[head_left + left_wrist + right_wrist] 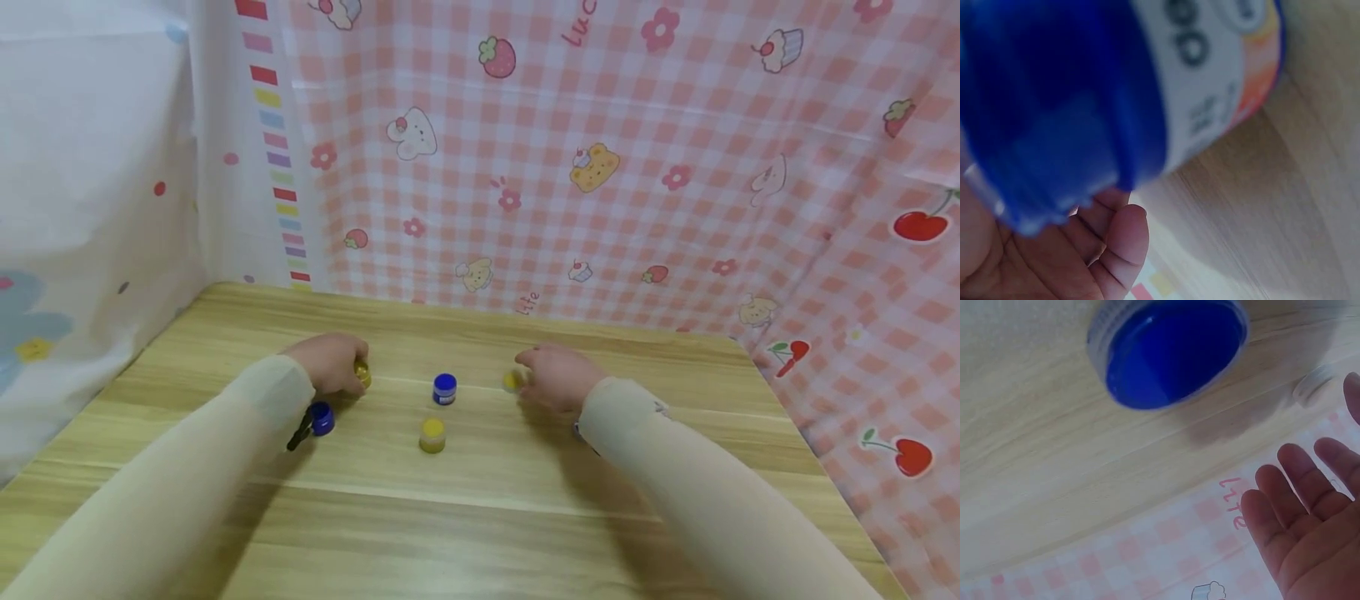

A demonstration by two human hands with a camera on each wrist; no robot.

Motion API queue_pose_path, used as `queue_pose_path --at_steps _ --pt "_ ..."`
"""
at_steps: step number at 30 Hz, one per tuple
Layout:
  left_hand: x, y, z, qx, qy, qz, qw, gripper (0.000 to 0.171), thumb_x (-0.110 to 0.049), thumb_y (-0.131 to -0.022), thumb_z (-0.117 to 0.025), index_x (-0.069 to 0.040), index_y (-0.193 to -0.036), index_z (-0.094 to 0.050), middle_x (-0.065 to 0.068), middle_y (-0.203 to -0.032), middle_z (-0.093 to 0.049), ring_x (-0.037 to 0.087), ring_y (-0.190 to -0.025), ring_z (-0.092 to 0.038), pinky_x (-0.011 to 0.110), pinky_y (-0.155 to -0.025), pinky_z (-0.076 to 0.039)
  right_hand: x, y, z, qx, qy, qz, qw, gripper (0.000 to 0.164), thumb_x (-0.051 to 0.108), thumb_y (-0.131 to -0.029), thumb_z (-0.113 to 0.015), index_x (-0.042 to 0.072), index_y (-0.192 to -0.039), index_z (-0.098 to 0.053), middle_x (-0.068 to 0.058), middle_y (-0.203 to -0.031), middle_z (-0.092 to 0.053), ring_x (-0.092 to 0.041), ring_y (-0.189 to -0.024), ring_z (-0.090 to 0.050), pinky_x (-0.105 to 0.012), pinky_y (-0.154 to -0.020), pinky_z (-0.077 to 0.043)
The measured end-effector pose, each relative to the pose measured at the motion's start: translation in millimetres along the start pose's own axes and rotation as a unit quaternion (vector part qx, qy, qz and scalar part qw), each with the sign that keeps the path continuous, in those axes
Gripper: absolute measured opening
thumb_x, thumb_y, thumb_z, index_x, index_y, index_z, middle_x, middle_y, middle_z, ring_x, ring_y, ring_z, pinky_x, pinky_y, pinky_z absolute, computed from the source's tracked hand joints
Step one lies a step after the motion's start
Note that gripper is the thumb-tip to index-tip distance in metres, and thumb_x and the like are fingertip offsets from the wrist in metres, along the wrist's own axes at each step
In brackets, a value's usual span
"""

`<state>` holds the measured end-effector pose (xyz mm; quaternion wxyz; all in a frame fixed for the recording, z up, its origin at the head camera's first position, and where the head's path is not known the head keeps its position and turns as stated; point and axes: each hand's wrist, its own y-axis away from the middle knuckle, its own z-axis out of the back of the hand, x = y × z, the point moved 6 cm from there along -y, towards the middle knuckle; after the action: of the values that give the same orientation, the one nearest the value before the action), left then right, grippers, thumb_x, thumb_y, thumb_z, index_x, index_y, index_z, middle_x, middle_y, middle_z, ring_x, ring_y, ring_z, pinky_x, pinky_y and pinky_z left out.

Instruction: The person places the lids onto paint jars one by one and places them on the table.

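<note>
My left hand (327,364) grips a small yellow jar (363,374) at the left of the table, thumb and fingers on opposite sides of it. Close below that wrist is a blue jar (322,418); in the left wrist view this blue jar with a printed label (1200,81) fills the front and hides the yellow one. My right hand (562,377) reaches round a small yellow-topped piece (512,382), its fingers (1300,481) extended in the right wrist view. There a blue-topped round container (1179,353) looms near the camera, mostly hidden by the sleeve in the head view.
Between the hands stand a blue-lidded jar (445,389) and, nearer me, a yellow-lidded jar (432,436). The wooden table (480,533) ends at a pink checked cloth (465,167) behind and at the right; a white cloth (90,167) hangs at the left.
</note>
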<state>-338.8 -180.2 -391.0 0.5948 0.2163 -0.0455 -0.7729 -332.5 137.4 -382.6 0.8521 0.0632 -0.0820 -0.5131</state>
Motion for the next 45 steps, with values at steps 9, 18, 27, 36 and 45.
queue_pose_path --at_steps 9,18,27,36,45 --pt "0.3 0.7 -1.5 0.002 0.009 0.008 0.9999 0.036 -0.026 -0.091 -0.081 -0.008 -0.119 -0.067 0.006 -0.102 -0.069 0.024 -0.091 -0.061 0.041 -0.085 -0.051 5.4 -12.6 -4.7 0.005 0.006 0.026 1.000 0.048 0.027 -0.099 -0.073 0.005 -0.140 -0.062 -0.014 -0.137 -0.069 -0.032 -0.129 -0.064 -0.048 -0.114 -0.047" --pt "2.0 -0.3 -1.3 -0.004 0.011 0.015 0.9998 0.035 -0.027 -0.091 -0.082 -0.010 -0.117 -0.067 0.005 -0.102 -0.068 0.025 -0.091 -0.060 0.041 -0.085 -0.050 17.2 -18.9 -4.5 -0.001 0.028 0.040 0.999 0.031 0.020 -0.100 -0.071 0.008 -0.128 -0.070 -0.012 -0.125 -0.074 -0.029 -0.120 -0.069 -0.045 -0.110 -0.051" --pt "-0.4 1.4 -1.9 0.000 0.025 0.012 0.9996 0.033 -0.026 -0.092 -0.081 -0.009 -0.117 -0.067 0.006 -0.102 -0.068 0.024 -0.090 -0.060 0.039 -0.084 -0.050 21.1 -25.0 -10.5 0.001 0.030 0.012 0.999 0.017 0.015 -0.097 -0.075 0.010 -0.114 -0.074 -0.006 -0.108 -0.076 -0.025 -0.105 -0.072 -0.042 -0.101 -0.056" --pt "3.9 -0.1 -3.0 -0.009 0.026 0.004 0.9996 0.029 -0.025 -0.091 -0.082 -0.010 -0.111 -0.067 0.006 -0.100 -0.068 0.024 -0.089 -0.060 0.039 -0.082 -0.049 27.4 -29.1 -9.5 -0.026 0.047 0.011 0.999 0.011 0.014 -0.102 -0.065 0.008 -0.100 -0.073 -0.010 -0.098 -0.075 -0.028 -0.095 -0.072 -0.043 -0.097 -0.058" --pt "5.2 -0.7 -4.6 -0.013 0.035 0.000 0.9993 0.026 -0.024 -0.091 -0.082 -0.011 -0.108 -0.067 0.005 -0.097 -0.067 0.023 -0.086 -0.059 0.037 -0.080 -0.048 31.5 -25.5 -6.3 -0.027 0.052 0.003 0.998 0.013 0.013 -0.103 -0.063 0.006 -0.100 -0.074 -0.012 -0.096 -0.076 -0.028 -0.093 -0.073 -0.043 -0.095 -0.059"
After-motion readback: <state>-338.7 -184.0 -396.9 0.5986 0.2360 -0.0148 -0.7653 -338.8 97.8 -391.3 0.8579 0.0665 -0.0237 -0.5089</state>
